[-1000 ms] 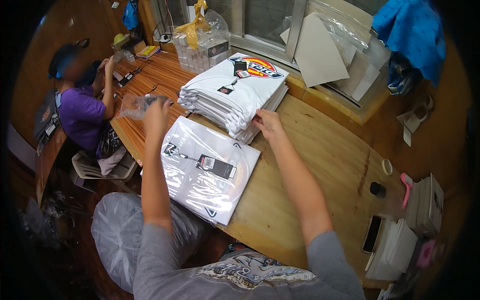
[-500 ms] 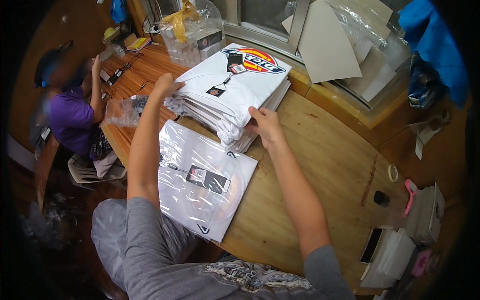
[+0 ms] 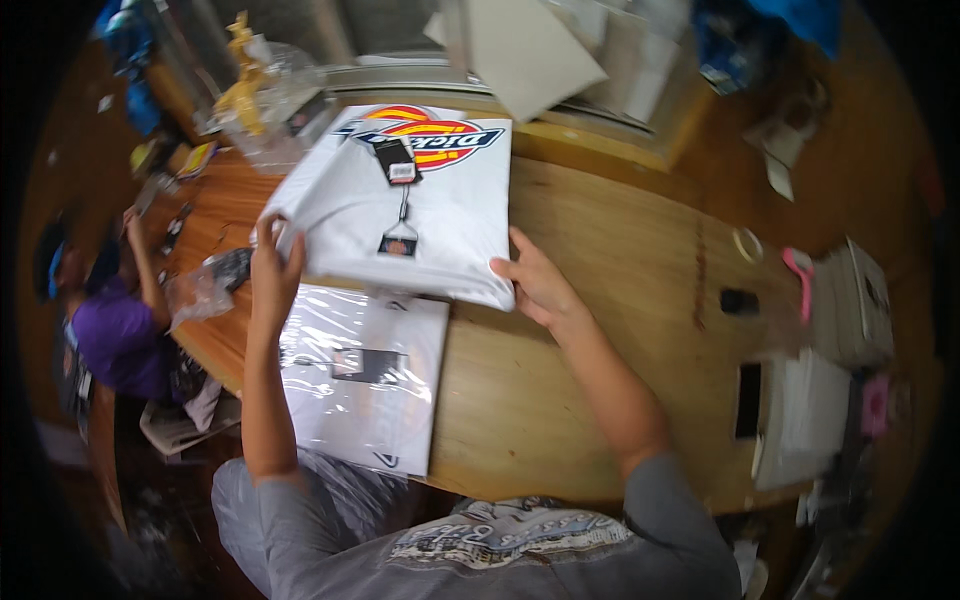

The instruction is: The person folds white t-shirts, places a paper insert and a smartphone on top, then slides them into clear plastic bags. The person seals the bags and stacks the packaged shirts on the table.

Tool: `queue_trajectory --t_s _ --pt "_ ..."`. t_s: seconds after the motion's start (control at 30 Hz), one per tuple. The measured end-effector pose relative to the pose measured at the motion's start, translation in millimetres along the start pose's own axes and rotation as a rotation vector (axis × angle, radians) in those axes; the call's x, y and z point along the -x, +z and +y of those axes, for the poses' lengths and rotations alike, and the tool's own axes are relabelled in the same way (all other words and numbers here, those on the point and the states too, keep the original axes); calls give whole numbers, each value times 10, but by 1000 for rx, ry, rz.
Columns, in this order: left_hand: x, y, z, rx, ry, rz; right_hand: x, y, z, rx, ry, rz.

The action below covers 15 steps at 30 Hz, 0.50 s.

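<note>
Left hand [image 3: 273, 265] and right hand [image 3: 540, 285] both touch a folded white shirt [image 3: 450, 220], each appearing to grip an edge between thumb and fingers, so neither is nearer. It lies ahead of the body and between them, over the far end of a bagged shirt [image 3: 328, 412] on the desk [image 3: 600, 250], with another printed shirt [image 3: 400, 112] peeking out behind its far edge. Its near edge runs from hand to hand, dipping toward the right; foreshortening leaves its long axis hard to tell, as does whether its underside rests on anything. A black hang tag [image 3: 403, 172] lies on top. Left forearm rises nearly straight, thumb turned inward; right forearm slants up and leftward, thumb pointing left at the near right corner
</note>
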<state>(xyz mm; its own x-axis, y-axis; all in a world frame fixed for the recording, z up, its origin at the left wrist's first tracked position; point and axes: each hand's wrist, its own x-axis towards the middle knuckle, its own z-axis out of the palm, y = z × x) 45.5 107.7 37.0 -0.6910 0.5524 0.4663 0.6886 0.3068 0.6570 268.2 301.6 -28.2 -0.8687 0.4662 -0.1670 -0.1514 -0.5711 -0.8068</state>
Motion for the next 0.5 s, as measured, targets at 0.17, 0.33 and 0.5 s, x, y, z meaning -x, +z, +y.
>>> queue_trajectory --t_s 0.17,0.33,0.5 --pt "1689 627 470 117 174 -250 1911 -978 89 69 2 154" --pt "2786 929 1017 330 125 -517 3339 -1447 308 219 46 402" --pt "3324 1099 1194 313 283 -750 4065 -1691 530 244 163 471"
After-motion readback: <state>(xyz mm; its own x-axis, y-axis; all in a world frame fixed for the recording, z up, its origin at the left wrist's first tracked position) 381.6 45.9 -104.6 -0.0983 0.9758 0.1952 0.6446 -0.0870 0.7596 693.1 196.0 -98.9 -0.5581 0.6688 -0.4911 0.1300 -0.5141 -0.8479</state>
